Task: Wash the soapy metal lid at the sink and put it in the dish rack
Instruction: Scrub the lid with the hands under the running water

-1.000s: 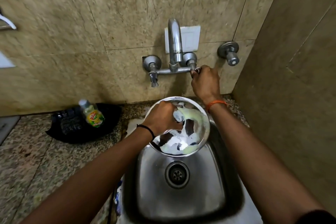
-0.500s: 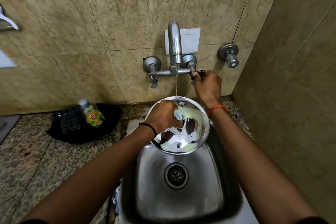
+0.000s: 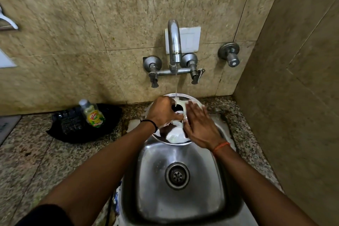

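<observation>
fingers [image 3: 170, 110] of left hand [image 3: 161, 112] curl round the metal lid [image 3: 172, 140] rim, right hand [image 3: 200, 124] flat on top w/ fingers pressed together; stiff, light, prob v. slippery w/ suds, so grip the rim.

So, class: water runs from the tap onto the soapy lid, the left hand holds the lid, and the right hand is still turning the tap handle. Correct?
Not quite. In the head view the right hand rests on the soapy lid, not the tap handle. Water does run, and the left hand holds the lid.
</observation>
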